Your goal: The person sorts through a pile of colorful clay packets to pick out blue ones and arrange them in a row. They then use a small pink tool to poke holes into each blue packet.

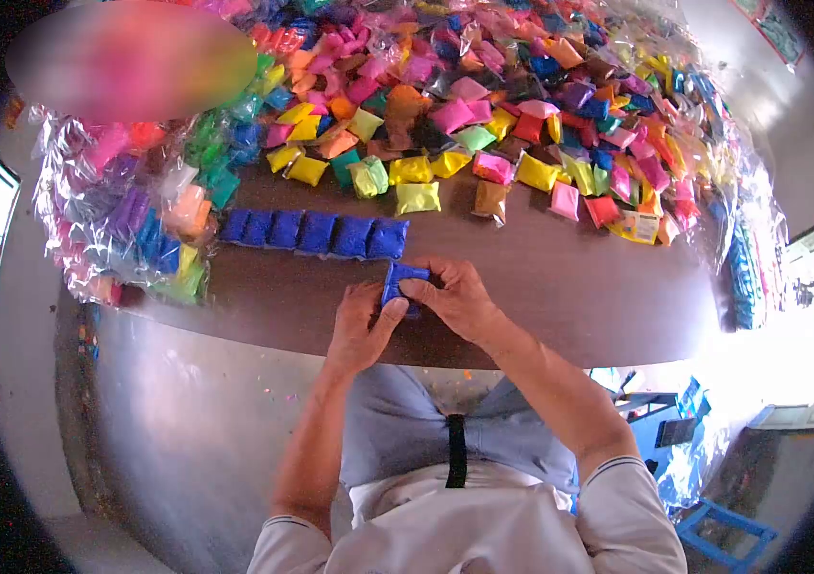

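Near the table's front edge, both hands are closed around a small blue packet (395, 277). My left hand (361, 323) grips its lower left side with the thumb pointing up and inward. From the right, my right hand (458, 298) presses its thumb on the packet's front, with the fingers curled behind the top. Part of the packet is hidden by the thumbs and fingers. Just beyond my hands, a row of several joined blue packets (316, 232) lies flat on the brown table (560, 297), slanting slightly down to the right.
A large heap of small coloured packets (483, 115) covers the table's far side. Clear bags of packets (124, 210) sit at the left end. Several loose yellow packets (412, 170) lie along the heap's near edge. A blue stool (727, 536) stands on the floor at right.
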Available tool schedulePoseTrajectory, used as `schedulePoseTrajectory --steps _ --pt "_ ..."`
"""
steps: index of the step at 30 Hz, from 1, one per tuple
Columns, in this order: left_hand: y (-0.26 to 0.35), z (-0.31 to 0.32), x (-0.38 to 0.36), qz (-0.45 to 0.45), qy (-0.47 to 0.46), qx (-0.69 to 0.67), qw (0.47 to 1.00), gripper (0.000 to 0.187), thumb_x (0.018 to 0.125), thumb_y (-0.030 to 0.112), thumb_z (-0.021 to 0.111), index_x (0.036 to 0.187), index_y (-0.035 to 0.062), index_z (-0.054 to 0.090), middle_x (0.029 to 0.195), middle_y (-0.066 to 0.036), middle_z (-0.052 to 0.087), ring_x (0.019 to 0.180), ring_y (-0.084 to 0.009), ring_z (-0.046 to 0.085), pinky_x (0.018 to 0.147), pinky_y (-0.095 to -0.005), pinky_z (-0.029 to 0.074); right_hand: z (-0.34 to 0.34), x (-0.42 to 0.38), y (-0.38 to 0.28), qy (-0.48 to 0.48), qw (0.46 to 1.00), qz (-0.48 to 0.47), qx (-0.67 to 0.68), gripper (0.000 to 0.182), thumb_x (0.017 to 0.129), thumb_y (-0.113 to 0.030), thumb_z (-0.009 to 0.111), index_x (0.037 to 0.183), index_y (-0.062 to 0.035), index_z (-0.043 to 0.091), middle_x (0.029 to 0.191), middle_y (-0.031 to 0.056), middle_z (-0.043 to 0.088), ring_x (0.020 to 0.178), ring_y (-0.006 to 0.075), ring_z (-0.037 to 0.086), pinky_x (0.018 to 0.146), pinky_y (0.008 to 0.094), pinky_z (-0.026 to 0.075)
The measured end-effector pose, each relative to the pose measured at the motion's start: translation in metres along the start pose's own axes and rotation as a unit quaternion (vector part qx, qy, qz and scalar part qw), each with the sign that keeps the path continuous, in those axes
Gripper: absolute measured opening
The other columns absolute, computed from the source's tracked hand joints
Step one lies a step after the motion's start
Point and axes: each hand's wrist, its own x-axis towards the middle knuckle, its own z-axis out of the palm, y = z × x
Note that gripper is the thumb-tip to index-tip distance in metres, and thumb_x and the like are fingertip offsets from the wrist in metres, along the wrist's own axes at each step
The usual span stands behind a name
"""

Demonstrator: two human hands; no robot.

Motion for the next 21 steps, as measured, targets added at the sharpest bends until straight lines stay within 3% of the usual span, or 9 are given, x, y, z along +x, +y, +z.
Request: schedulePoseTrajectory --steps 4,7,14,21 --pt "0.004 0.001 0.000 0.008 0.010 -0.010 1.000 0.034 0.091 0.037 0.057 0.083 0.0041 0.060 0.079 -0.015 0.058 0.078 -0.0349 0.052 0.074 -0.0420 0.038 -0.004 -0.005 -0.001 -0.002 0.995 0.029 0.100 0.024 0.087 -0.019 0.070 0.103 -0.0008 0.066 0.093 0.0001 0.067 0.084 0.0054 0.056 0.077 0.0239 0.048" --pt "0.007 0.001 0.002 0.025 0.019 -0.011 0.999 0.035 0.091 0.037 0.057 0.081 0.0042 0.060 0.079 -0.015 0.058 0.077 -0.0353 0.052 0.074 -0.0418 0.038 -0.006 -0.003 -0.015 -0.011 0.959 0.015 0.284 0.022 0.086 -0.015 0.071 0.102 -0.0012 0.066 0.092 -0.0008 0.067 0.082 0.0056 0.058 0.074 0.0235 0.049" --pt "0.011 0.000 0.006 0.068 0.005 0.022 0.997 0.037 0.092 0.039 0.056 0.080 0.0042 0.060 0.076 -0.014 0.058 0.077 -0.0351 0.053 0.074 -0.0407 0.038 -0.006 0.001 -0.003 -0.038 0.976 -0.015 0.212 0.019 0.085 -0.014 0.071 0.099 -0.0012 0.067 0.087 -0.0024 0.066 0.078 0.0046 0.058 0.070 0.0210 0.048" --pt "0.006 0.000 0.004 0.027 0.003 0.032 0.999 0.040 0.093 0.040 0.054 0.077 0.0044 0.060 0.073 -0.013 0.058 0.075 -0.0328 0.054 0.074 -0.0401 0.038 -0.009 -0.002 -0.010 -0.031 0.980 0.017 0.195 0.025 0.088 -0.019 0.067 0.106 -0.0020 0.063 0.087 -0.0021 0.063 0.069 0.0050 0.053 0.060 0.0213 0.042"
